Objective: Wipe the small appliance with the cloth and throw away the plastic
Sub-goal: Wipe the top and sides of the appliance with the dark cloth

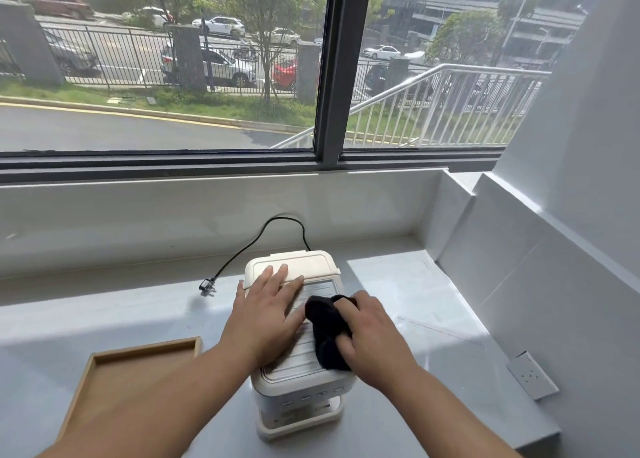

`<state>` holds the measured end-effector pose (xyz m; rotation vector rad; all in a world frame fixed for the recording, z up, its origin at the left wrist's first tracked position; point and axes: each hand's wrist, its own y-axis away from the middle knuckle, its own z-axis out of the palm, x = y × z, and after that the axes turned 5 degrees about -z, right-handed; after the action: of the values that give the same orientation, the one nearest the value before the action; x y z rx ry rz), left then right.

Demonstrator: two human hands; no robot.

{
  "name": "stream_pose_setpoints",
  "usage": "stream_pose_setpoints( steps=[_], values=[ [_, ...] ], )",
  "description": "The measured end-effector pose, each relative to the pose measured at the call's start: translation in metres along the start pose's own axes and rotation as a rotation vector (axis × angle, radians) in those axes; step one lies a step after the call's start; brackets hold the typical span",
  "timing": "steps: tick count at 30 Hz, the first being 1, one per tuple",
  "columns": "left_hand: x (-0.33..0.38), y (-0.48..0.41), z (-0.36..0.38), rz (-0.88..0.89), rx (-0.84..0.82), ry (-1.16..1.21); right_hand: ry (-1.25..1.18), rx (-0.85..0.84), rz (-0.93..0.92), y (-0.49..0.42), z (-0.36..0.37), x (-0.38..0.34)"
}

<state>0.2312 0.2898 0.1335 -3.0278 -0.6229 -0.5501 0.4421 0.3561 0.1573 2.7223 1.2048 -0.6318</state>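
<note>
A small cream-white appliance (298,385) with a slatted top and a row of buttons on its near face stands on the grey counter (104,319). My left hand (268,313) lies flat on its top, fingers spread, reaching the cream lid at the back. My right hand (372,336) presses a bunched black cloth (327,329) onto the slats on the right side. A sheet of clear plastic (440,336) lies flat on the counter just to the right of the appliance.
The appliance's black cord (256,239) runs back to the wall, its plug (207,286) loose on the counter. A wooden tray (138,371) sits at the near left. A wall socket (531,374) is on the right wall. A window ledge closes the back.
</note>
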Motion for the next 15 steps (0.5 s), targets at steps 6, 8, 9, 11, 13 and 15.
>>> stream_pose_setpoints(
  steps=[6,8,9,11,13,15],
  values=[
    [-0.003,-0.003,0.003,0.002,0.022,-0.013,-0.169,0.114,0.129,-0.039,-0.002,0.005],
    [-0.003,-0.003,0.003,-0.001,0.021,0.007,-0.210,0.131,0.162,-0.053,-0.005,0.005],
    [-0.003,-0.003,0.004,-0.001,0.017,0.016,-0.229,0.143,0.176,-0.061,-0.006,0.006],
    [-0.004,-0.003,0.004,-0.005,0.006,0.030,-0.279,0.163,0.196,-0.074,-0.006,0.008],
    [-0.004,-0.004,0.004,-0.011,0.007,0.037,-0.341,0.182,0.213,-0.084,-0.004,0.008],
    [-0.003,-0.005,0.003,-0.017,0.014,0.048,-0.405,0.205,0.230,-0.093,-0.001,0.009]
  ],
)
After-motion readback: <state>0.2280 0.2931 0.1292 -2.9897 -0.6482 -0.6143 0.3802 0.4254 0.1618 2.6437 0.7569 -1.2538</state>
